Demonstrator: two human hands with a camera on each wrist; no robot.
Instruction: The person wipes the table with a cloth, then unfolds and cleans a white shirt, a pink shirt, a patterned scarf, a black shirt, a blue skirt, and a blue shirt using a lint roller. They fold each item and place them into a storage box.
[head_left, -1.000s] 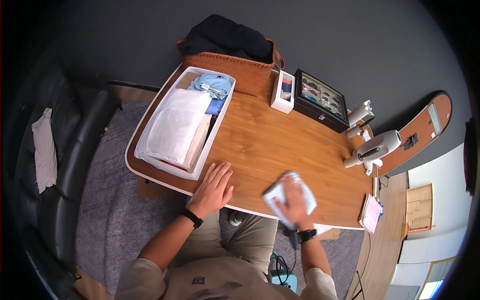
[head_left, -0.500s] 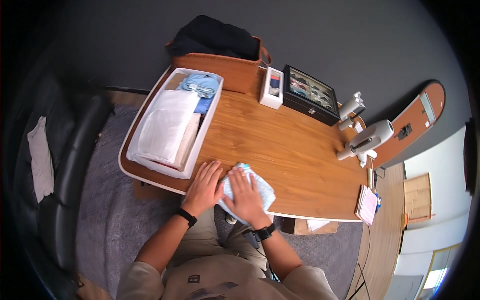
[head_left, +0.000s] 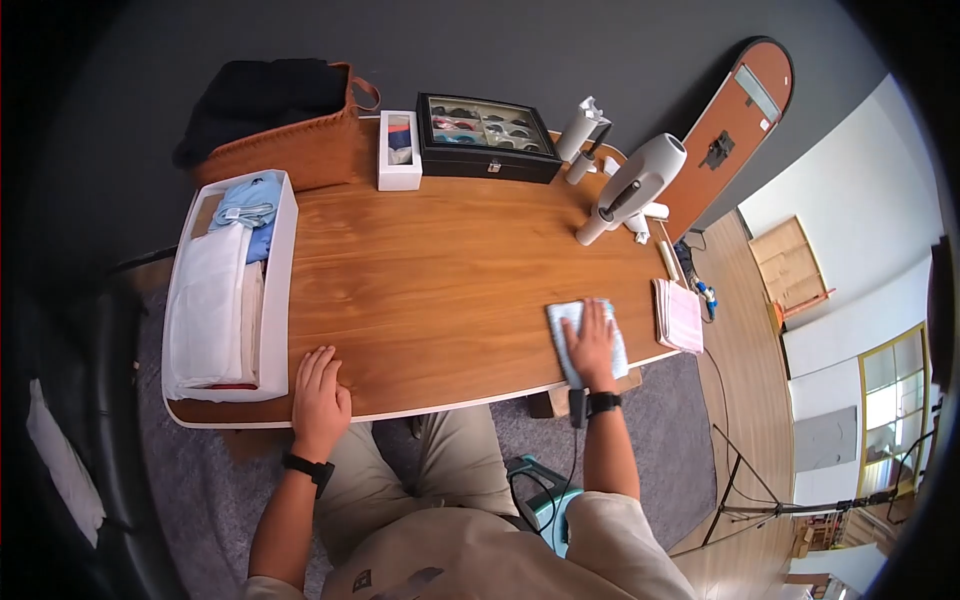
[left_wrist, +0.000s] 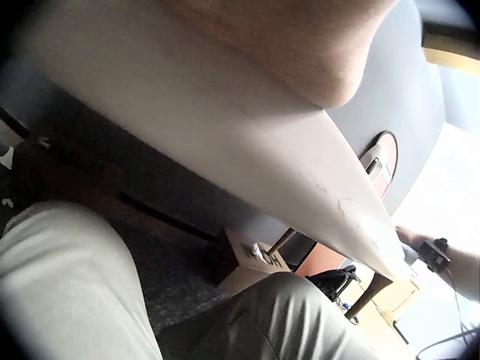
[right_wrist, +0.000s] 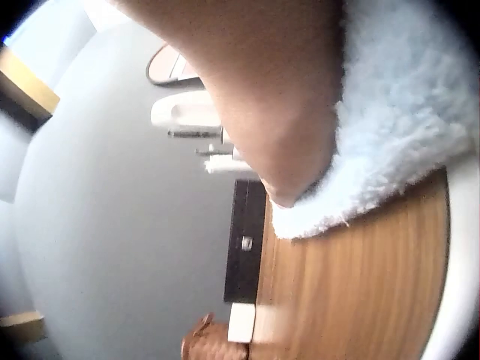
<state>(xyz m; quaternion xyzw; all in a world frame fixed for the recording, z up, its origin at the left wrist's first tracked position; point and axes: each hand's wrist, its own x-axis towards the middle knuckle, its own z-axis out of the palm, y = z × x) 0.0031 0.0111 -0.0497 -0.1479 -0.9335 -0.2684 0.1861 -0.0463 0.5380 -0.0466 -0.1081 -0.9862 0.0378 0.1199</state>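
Observation:
A light blue cloth lies flat on the wooden table near its front right edge. My right hand rests on the cloth with its fingers laid out straight. In the right wrist view the fluffy cloth shows beside and under the hand. My left hand rests on the front edge of the table, right of the white box, fingers extended and holding nothing. The left wrist view shows part of that hand over the table's pale edge.
On the left stands a white box of folded fabrics, behind it a woven basket. Along the back are a small white box and a black glasses case. Grey appliance and pink cloths are at the right.
My right hand and the cloth have moved right, away from my left hand, along the front of the table. The head view has turned rightward.

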